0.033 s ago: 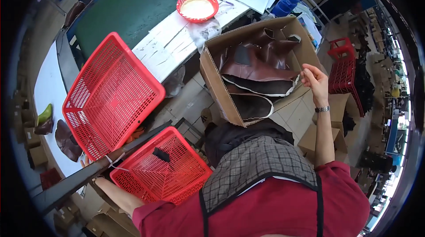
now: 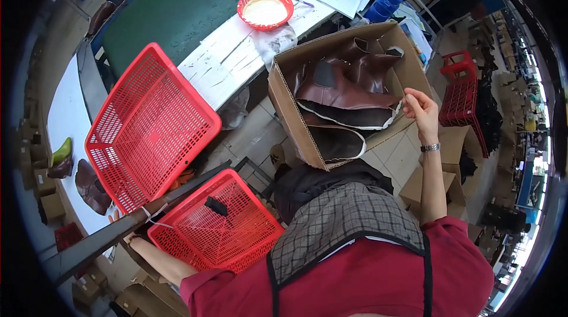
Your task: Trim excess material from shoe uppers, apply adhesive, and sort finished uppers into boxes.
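Note:
Reaching out at lower left, my left hand (image 2: pixel 114 216) is mostly hidden by a grey metal bar (image 2: pixel 100 241). Its fingertips show past the bar, stretched apart, close to the red basket's lower corner and a brown leather boot piece (image 2: pixel 92 187) on a white surface. My right hand (image 2: pixel 421 110) is at the right side of an open cardboard box (image 2: pixel 299 130). Thumb and fingers are pinched beside the tip of a brown leather boot upper (image 2: pixel 355 93); whether they grip its edge or something small is unclear. Several brown uppers with pale linings fill the box.
A large red perforated basket (image 2: pixel 155 133) leans at left, with another red basket (image 2: pixel 207 240) holding a black piece below it. On the white ledge (image 2: pixel 207 74) beside a green belt (image 2: pixel 160 27) sits a red bowl (image 2: pixel 264 11) of pale paste. Co-workers are at the far sides.

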Action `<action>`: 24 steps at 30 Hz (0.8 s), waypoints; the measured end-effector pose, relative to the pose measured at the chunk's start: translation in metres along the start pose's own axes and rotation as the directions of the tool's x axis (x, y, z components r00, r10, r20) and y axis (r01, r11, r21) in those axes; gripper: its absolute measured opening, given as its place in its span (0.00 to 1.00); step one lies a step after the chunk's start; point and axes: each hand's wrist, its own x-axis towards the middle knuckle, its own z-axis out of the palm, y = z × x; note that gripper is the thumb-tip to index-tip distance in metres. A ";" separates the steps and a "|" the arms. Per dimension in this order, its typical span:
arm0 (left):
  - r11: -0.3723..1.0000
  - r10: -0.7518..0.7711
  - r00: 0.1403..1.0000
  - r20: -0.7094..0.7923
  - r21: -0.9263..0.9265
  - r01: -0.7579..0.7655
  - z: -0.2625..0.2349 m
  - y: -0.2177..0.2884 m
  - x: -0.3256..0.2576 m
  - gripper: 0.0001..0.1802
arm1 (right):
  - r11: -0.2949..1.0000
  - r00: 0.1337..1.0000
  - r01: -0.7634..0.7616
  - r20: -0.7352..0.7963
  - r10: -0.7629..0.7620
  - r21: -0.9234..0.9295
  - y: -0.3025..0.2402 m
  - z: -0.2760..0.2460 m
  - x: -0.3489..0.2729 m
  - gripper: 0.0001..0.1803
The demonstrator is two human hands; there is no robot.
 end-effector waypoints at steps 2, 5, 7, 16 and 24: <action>0.955 0.285 0.903 -0.321 0.180 -0.238 0.032 -0.036 -0.027 0.26 | 0.983 0.996 0.063 -0.053 -0.073 -0.175 0.009 0.000 0.002 0.14; 0.888 0.459 0.715 -0.527 0.287 -0.359 0.066 -0.026 -0.104 0.26 | 0.921 0.964 0.264 0.049 -0.261 -0.286 0.018 0.010 0.017 0.12; 0.840 0.542 0.617 -0.571 0.349 -0.416 0.119 -0.027 -0.179 0.24 | 0.882 0.935 0.354 0.135 -0.328 -0.310 0.018 0.017 0.025 0.12; 0.802 0.450 0.892 0.046 0.418 -0.427 0.506 -0.159 -0.386 0.17 | 0.902 0.898 0.253 0.433 -0.084 -0.351 0.064 0.028 0.083 0.22; 0.588 0.161 0.855 0.493 0.648 -0.485 0.595 -0.242 -0.421 0.45 | 0.783 0.522 0.577 0.842 -0.133 -0.234 0.051 0.042 0.082 0.38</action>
